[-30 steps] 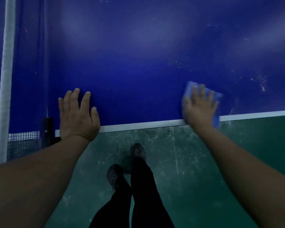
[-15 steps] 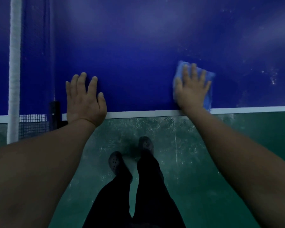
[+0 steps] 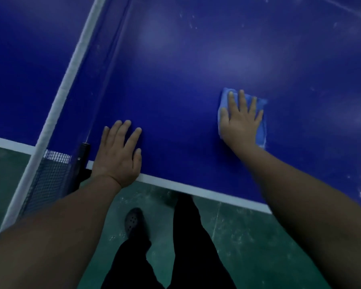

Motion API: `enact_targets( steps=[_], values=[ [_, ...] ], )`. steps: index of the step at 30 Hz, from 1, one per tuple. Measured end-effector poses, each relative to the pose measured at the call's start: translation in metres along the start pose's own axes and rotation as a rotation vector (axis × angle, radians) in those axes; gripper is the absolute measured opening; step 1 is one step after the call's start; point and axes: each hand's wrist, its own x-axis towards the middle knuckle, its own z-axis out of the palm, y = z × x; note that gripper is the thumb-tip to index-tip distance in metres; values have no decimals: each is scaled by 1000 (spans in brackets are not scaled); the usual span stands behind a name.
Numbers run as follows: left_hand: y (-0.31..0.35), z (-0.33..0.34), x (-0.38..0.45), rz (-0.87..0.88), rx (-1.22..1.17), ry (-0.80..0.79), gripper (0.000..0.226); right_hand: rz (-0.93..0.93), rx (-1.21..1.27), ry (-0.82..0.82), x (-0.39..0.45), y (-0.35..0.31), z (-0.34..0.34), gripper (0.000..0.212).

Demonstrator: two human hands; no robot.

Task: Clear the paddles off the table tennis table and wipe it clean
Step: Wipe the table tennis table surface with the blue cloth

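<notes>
The right hand (image 3: 241, 119) lies flat, fingers straight and spread, pressing a light blue cloth (image 3: 262, 124) against the blue table (image 3: 175, 90). The open palm spreads pressure across the cloth, which suits wiping. The cloth shows beyond the fingertips and along the hand's outer side.

The left hand (image 3: 118, 152) rests palm-down with fingers extended, holding nothing. It sits on the table's near white edge line, probably as a brace while the person leans forward. Just outboard of this hand stands the net post (image 3: 84, 158), with the net (image 3: 56, 113) running away from it.

No paddles appear on the visible surface. Pale specks, possibly dust in this dim view, lie ahead of and outboard of the right hand, so wiping appears unfinished.
</notes>
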Motion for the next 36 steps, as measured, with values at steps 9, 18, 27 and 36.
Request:
enact_targets(
  steps=[9, 18, 27, 36],
  values=[
    [19, 6, -3, -235, 14, 58, 61, -946, -243, -53, 62, 26, -2, 57],
    [63, 22, 13, -525, -42, 85, 65, -594, -63, 8, 30, -65, 14, 57],
    [62, 21, 15, -564, -19, 45, 65, -146, -20, -14, 179, -23, -29, 60],
    [61, 22, 15, -551, 5, 27, 65, -1129, -168, -112, 70, -105, 18, 56]
  ],
)
